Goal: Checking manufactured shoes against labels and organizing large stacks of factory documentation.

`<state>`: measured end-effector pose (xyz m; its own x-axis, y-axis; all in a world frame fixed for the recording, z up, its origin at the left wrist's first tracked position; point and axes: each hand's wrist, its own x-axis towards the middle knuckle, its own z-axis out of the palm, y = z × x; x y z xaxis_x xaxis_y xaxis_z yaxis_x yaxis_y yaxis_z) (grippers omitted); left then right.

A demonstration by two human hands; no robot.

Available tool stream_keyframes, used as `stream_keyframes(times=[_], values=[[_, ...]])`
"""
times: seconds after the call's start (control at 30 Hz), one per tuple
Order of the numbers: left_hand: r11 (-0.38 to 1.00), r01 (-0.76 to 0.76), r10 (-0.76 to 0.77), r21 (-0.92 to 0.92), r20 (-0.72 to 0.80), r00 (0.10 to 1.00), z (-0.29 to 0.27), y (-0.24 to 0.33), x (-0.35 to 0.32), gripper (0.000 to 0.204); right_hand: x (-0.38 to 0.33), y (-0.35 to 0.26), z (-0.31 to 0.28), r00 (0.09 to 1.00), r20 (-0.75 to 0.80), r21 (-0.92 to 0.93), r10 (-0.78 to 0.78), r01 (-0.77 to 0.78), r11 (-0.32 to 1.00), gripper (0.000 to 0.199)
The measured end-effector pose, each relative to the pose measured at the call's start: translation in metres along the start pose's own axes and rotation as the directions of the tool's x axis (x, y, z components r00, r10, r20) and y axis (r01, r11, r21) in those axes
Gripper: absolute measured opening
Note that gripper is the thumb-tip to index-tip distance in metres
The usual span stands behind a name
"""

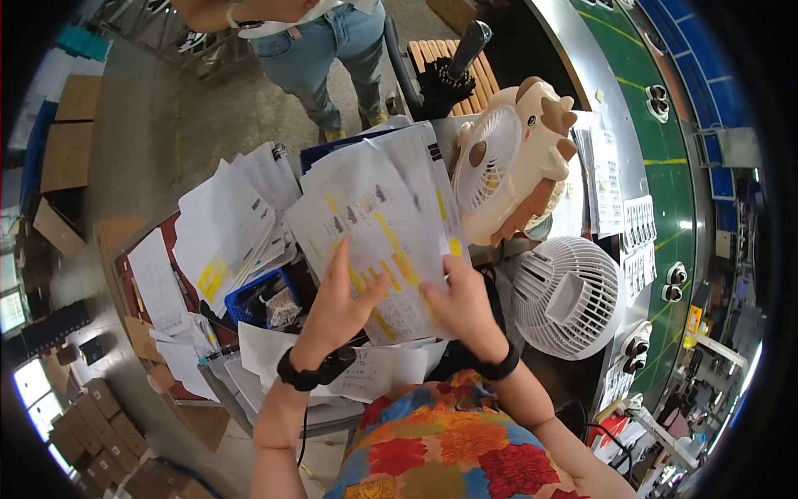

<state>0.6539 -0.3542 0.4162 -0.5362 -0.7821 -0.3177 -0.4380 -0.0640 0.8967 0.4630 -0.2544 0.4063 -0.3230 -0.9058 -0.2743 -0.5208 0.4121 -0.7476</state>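
Observation:
A printed sheet with yellow highlighting (366, 241) lies on a stack of papers in front of me. My left hand (339, 308) is over its lower left part, with index finger and thumb spread apart. At the sheet's lower right edge is my right hand (467, 306), thumb over the paper and fingers pointing away from me. Its fingers look apart; whether they touch the sheet is hard to tell. Below the sheet lie more white papers with handwriting (366, 378). Just left of my left hand sits a blue basket (241, 308) holding small items.
A cream animal-shaped fan (532, 179) and a white round fan (568, 299) stand to the right. Clipped papers (229, 216) pile up at left. A person in jeans (320, 62) stands across the table. A green conveyor belt (665, 191) runs along the right.

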Motion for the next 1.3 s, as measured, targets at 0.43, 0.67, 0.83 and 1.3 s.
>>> stream_keyframes(times=[0.43,0.67,0.83,1.3], values=[[0.997,0.081,-0.083,-0.016,-0.220,0.972,-0.030,0.021,-0.012,0.064,-0.018,0.001,-0.011,0.976,-0.216,-0.251,0.036,-0.091,0.964,0.055],[0.970,-0.171,0.207,0.170,-0.222,0.953,-0.032,0.015,-0.004,0.072,-0.005,-0.002,0.004,0.939,-0.066,-0.024,0.337,-0.339,0.940,0.072],[0.978,-0.115,0.123,0.173,-0.036,0.992,-0.030,0.017,0.002,0.055,-0.014,0.006,0.019,0.968,-0.251,-0.253,0.034,-0.099,0.962,0.073],[0.999,0.040,-0.021,0.036,-0.424,0.905,-0.026,0.016,0.000,0.038,-0.027,-0.025,-0.003,0.974,-0.170,-0.084,-0.149,0.137,0.987,0.068]])
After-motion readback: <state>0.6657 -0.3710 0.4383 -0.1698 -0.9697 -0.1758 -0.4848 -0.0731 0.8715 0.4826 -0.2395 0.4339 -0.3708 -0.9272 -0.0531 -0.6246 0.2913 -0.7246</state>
